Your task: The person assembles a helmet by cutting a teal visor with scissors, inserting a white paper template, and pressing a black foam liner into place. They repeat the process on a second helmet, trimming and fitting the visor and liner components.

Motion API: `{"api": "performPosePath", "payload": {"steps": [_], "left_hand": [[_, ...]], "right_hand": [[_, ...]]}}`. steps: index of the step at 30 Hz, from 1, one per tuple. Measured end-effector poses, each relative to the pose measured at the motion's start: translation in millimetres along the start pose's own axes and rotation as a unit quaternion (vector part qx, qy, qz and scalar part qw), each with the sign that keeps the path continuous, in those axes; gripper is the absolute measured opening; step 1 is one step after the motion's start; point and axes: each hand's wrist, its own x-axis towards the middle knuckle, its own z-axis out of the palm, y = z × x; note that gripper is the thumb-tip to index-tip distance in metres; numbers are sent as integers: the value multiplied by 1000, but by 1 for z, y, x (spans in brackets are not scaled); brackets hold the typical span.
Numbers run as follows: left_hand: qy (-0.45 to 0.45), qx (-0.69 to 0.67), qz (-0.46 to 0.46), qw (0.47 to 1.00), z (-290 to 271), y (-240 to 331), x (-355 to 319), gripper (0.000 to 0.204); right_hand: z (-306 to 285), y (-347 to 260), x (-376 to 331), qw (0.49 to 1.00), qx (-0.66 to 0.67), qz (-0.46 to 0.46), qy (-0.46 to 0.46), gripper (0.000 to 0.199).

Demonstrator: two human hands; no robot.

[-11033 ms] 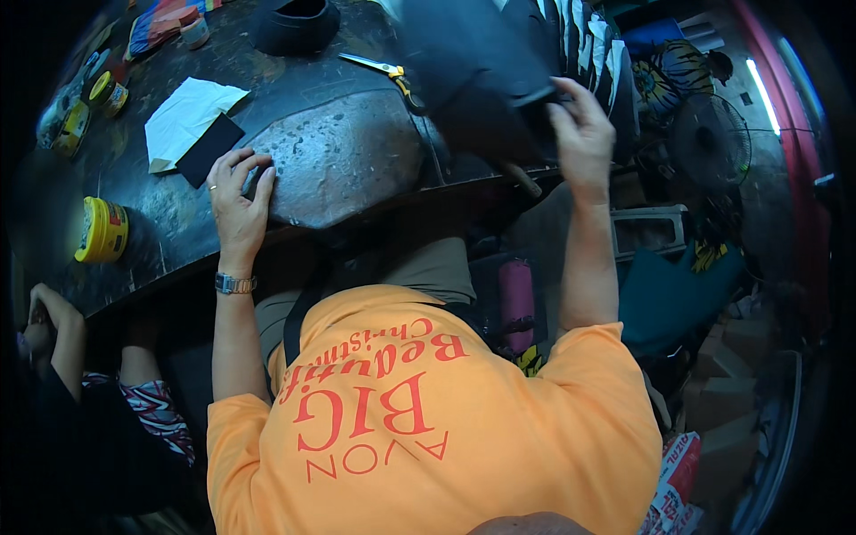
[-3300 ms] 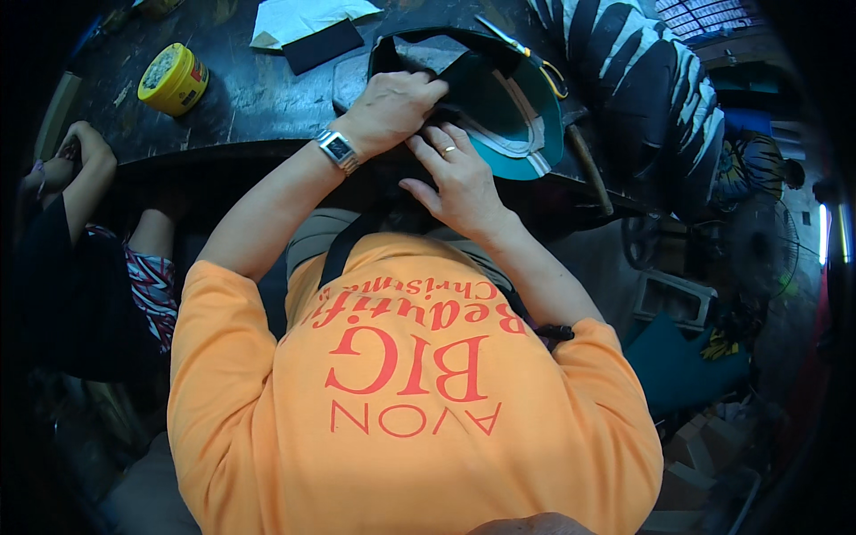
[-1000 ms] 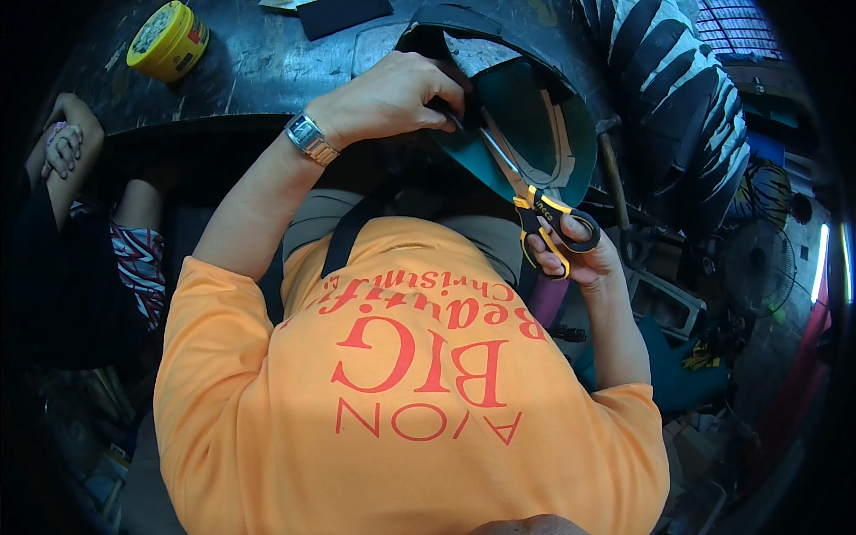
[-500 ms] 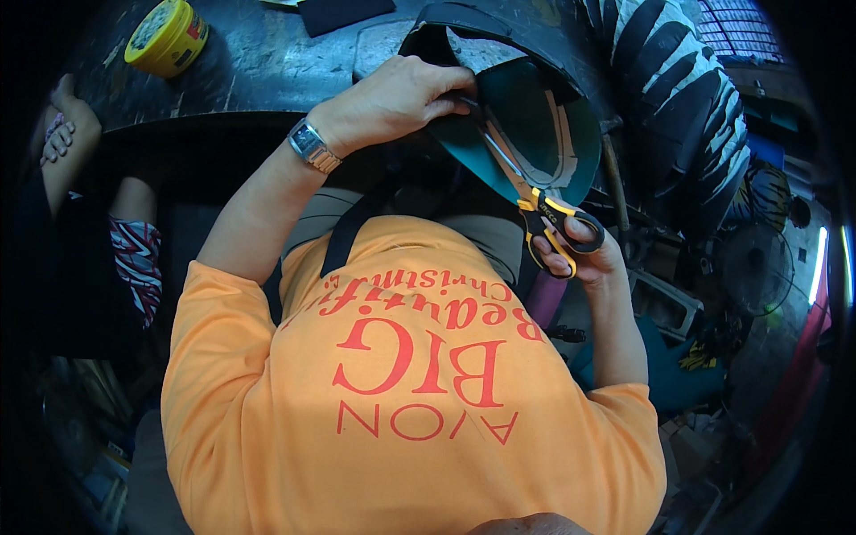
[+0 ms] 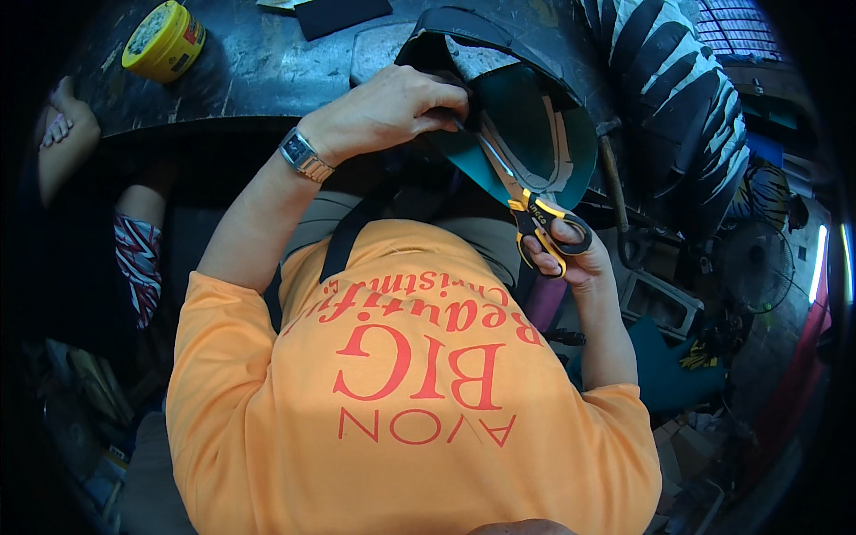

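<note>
I saw the left hand (image 5: 397,105) pinching the green piece's (image 5: 515,96) edge, near the table's (image 5: 259,80) border. The right hand (image 5: 578,257) gripped scissors (image 5: 533,209), well apart from the yellow tub (image 5: 166,45).

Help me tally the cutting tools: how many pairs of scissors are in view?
1. The yellow-and-black scissors are in the right hand, blades pointing toward the left hand at the teal-and-black piece. More could be hidden in the shadows.
</note>
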Motion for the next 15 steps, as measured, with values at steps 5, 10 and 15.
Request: {"api": "performPosePath", "payload": {"steps": [5, 10, 15], "left_hand": [[-4, 8, 14, 1000, -2, -1, 1, 14], [-5, 6, 7, 1000, -2, -1, 1, 16], [-17, 13, -1, 1000, -5, 4, 1, 19]], "right_hand": [[11, -1, 1, 999, -49, -9, 17, 65], [10, 2, 3, 995, -88, -25, 35, 62], [8, 0, -3, 976, -202, -59, 55, 65]]}}
